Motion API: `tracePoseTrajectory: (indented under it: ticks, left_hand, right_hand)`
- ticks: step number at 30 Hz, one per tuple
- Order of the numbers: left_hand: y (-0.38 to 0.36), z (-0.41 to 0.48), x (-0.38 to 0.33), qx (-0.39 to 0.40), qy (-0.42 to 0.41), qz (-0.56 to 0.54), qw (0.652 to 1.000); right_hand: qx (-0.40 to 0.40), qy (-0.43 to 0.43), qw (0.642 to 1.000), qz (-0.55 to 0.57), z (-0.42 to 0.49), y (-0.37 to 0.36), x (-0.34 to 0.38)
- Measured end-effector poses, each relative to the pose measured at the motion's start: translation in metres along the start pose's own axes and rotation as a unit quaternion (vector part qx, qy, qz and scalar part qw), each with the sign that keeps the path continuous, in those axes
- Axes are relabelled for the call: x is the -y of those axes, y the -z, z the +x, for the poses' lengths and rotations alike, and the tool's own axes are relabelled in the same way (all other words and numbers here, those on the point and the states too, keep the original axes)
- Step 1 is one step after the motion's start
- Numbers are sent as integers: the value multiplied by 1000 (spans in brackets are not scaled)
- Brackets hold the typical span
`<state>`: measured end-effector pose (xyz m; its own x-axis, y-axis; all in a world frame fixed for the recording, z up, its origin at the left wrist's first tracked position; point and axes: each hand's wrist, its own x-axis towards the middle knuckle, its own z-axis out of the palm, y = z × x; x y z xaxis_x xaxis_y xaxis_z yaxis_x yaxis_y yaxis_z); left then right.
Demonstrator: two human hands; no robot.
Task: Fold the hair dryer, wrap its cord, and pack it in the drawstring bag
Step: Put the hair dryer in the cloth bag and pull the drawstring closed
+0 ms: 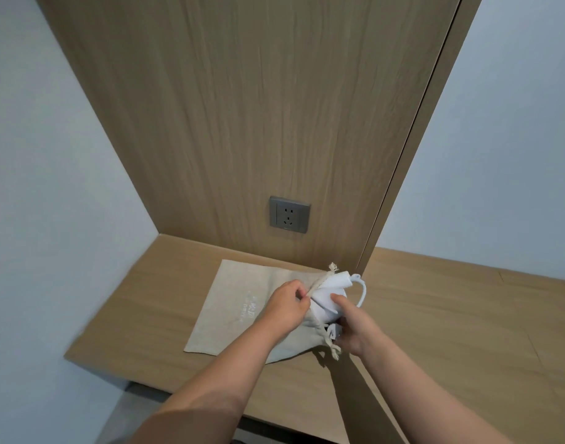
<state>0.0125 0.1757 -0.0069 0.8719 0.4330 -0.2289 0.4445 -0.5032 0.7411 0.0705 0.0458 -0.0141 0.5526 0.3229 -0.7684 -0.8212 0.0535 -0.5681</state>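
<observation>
My two forearms come up from the bottom of the view, nearest to me, and meet over the worktop [450, 315]. My left hand [286, 304] has its fingers [302, 298] pinched together on the upper lip of the drawstring bag [239, 302], right by the cord channel, holding the mouth up. My right hand [354, 328] is closed around the white hair dryer [326, 299], thumb on its near face, with the rest of its fingers hidden behind the body.

The bag lies flat on the worktop, its long axis running away to my left, with its mouth facing right toward the dryer. The dryer sits at that mouth, partly inside the fabric, folded into a compact lump as far as I can tell. A loop of its white cord [364, 291] sticks out on the far right side, outside the bag. The knotted ends of the drawstring [334, 350] hang at the near corner and another tuft shows at the far corner.

So the push I need goes leftward, from my right hand into the opening my left hand keeps lifted. I judge the loose cord loop could snag on the rim unless I tuck it in first.
</observation>
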Motion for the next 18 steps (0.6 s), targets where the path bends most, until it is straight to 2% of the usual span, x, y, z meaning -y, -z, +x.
tracePoseTrajectory:
  ticks: [3, 5, 7, 14, 18]
  left_hand:
    - [0, -1, 4, -6, -21, 85, 996]
    - [-1, -4, 6, -44, -29, 168, 984]
    - [-5, -8, 5, -47, -35, 224, 973]
    - [-8, -21, 12, 29, 24, 235, 971]
    - [-11, -28, 14, 55, 25, 226, 972]
  right_hand:
    - [20, -74, 996, 39, 3, 2, 1]
    - [28, -85, 995, 49, 4, 1, 1]
    - [21, -85, 994, 67, 8, 0, 0]
    - [-29, -97, 994, 50, 14, 2, 3]
    - [-32, -89, 994, -59, 11, 5, 6]
